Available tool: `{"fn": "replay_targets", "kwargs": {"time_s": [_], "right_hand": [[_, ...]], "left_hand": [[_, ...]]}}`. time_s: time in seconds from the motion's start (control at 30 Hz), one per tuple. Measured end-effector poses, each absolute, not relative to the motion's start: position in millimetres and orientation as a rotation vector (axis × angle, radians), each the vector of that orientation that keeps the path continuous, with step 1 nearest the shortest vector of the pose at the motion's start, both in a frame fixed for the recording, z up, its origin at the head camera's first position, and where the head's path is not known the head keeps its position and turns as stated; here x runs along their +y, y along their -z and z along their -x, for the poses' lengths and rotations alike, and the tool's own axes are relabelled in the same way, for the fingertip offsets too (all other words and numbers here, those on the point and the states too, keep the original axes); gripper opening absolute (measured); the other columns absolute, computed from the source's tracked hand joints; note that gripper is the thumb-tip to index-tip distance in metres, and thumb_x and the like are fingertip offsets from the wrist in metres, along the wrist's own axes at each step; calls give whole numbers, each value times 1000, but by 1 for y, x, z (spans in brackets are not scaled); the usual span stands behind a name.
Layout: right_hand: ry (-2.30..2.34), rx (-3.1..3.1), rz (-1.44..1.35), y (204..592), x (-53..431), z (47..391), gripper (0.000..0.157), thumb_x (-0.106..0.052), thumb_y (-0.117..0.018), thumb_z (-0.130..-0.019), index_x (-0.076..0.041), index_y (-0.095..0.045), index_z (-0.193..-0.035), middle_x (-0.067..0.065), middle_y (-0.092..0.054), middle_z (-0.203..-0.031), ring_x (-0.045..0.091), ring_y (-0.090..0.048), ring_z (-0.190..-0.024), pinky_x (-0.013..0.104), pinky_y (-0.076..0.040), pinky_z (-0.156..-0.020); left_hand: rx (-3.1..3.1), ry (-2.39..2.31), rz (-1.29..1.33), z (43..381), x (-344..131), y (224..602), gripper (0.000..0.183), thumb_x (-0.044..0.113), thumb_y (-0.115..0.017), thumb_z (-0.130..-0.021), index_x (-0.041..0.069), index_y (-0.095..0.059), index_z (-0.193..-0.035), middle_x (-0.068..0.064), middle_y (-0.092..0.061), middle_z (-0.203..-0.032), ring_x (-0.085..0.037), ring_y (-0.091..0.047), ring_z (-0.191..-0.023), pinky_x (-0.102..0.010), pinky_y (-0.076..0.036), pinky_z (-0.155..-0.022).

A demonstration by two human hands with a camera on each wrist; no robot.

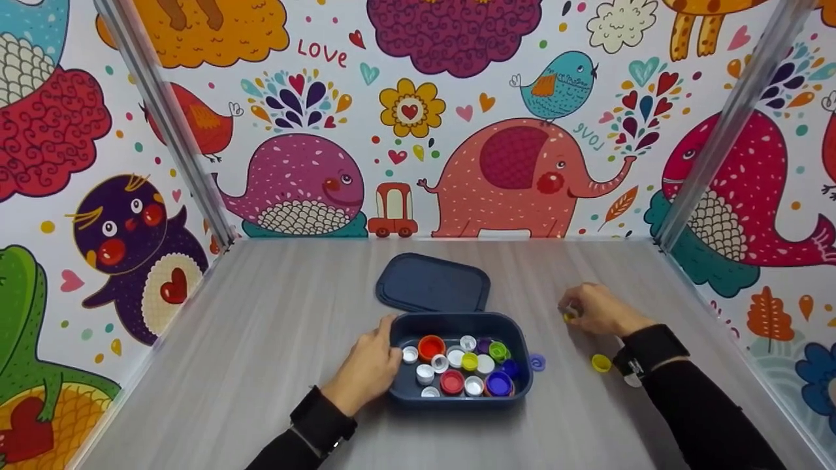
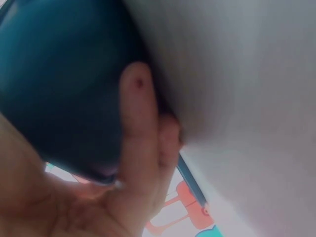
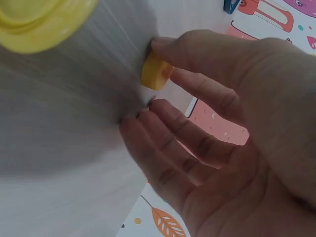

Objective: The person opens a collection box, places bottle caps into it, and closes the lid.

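A dark blue plastic box (image 1: 457,401) holds several bottle caps in red, white, yellow, green, purple and blue. At the box's left side, my left hand (image 1: 366,365) grips the wall near the rim. The left wrist view shows fingers (image 2: 139,113) lying along the outer wall. To the right of the box, my right hand (image 1: 597,310) pinches a small yellow bottle cap (image 3: 157,71) between thumb and index finger, close to the tabletop. The other fingers are spread below it. Nearer the wrist lies another yellow cap (image 1: 601,363) on the table.
The dark blue lid (image 1: 434,284) lies flat behind the box. A purple cap (image 1: 537,362) rests just off the box's right side, and a whitish cap (image 1: 632,380) is partly hidden under the right wrist. Printed panels (image 1: 405,117) enclose the table's back and sides.
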State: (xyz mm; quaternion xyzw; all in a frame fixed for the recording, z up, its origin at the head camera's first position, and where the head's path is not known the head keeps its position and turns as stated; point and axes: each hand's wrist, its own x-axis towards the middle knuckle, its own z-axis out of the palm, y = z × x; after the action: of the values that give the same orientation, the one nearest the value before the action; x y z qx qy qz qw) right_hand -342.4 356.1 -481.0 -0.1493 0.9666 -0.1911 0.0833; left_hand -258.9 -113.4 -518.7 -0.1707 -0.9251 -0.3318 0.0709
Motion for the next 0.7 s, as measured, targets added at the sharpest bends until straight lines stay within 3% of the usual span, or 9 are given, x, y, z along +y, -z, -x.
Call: {"fn": "replay_targets", "kwargs": {"time_s": [0.27, 0.53, 0.7], "right_hand": [[592, 2903, 477, 482, 356, 343, 18, 0, -88, -98, -4, -87, -115, 11, -83, -103, 24, -68, -92, 51, -68, -95], [599, 2929, 571, 482, 349, 344, 10, -4, -89, -98, -5, -86, -108, 4, -77, -90, 19, -65, -85, 30, -58, -80], [579, 2942, 587, 474, 338, 343, 11, -6, -90, -99, -4, -85, -109, 5, -77, -90, 19, -65, -85, 34, -58, -80]], "left_hand": [[-2770, 996, 523, 259, -113, 518, 56, 4, -64, -105, -4, -53, -160, -34, -77, -140, -49, -79, -124, -64, -64, -105], [-2776, 950, 529, 258, -114, 519, 55, 3, -62, -105, -4, -54, -158, -32, -78, -137, -47, -81, -119, -62, -67, -98], [-2764, 951, 528, 259, -114, 520, 54, 3, -63, -105, -5, -54, -158, -33, -78, -137, -48, -81, -120, -63, -66, -101]]}}
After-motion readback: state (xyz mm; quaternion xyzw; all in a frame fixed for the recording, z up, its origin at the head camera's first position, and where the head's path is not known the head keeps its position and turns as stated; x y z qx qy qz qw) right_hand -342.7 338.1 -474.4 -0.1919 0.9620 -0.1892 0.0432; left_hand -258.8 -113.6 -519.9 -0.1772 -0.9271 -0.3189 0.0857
